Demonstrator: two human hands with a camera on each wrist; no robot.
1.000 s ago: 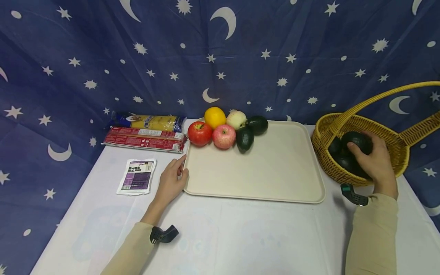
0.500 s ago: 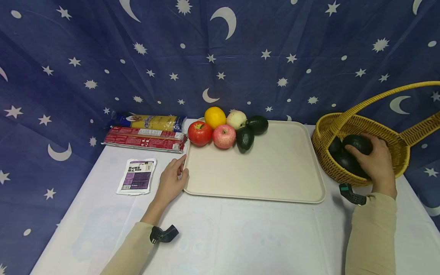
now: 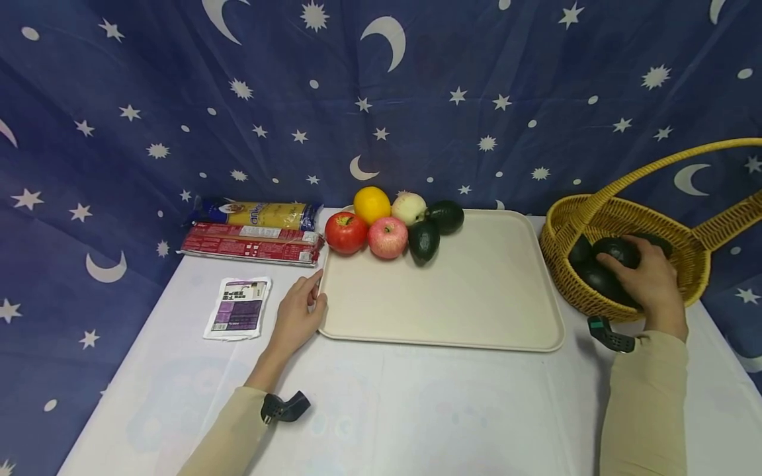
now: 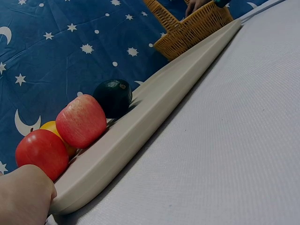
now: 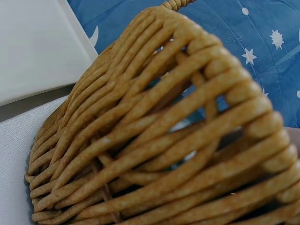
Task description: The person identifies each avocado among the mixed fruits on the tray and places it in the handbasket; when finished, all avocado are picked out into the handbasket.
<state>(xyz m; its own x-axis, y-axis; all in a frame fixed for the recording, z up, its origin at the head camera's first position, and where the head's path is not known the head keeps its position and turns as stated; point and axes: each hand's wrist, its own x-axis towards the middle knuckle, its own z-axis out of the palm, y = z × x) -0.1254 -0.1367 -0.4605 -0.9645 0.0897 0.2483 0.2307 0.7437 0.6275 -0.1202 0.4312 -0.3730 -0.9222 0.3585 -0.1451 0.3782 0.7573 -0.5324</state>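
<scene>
My right hand (image 3: 651, 281) reaches into a yellow wicker basket (image 3: 559, 264) on the right, thumb and fingers around a dark green avocado (image 3: 617, 250). More avocados lie in the basket: a large one (image 3: 602, 281) below the held one, and another (image 3: 657, 243) partly hidden behind the fingers. Basket weave blocks most of the right wrist view. At the left edge of a cream tray (image 3: 470, 297), my left hand (image 3: 296, 311) rests with thumb and index fingertip at the rim. Along the tray's back left sit a red apple (image 3: 346, 233), a pink apple (image 3: 387, 237) and two avocados (image 3: 424, 240).
An orange (image 3: 372, 204) and a pale round fruit (image 3: 408, 208) stand at the tray's back. Left of the tray lie a yellow pasta packet (image 3: 268, 215), a red packet (image 3: 250, 243) and a white-and-purple pouch (image 3: 238, 308). The basket's tall handle (image 3: 655, 168) arches over the right hand.
My right hand has lowered the avocado slightly within the basket, and another avocado now shows behind the fingers. The left hand keeps its place at the tray's edge.
</scene>
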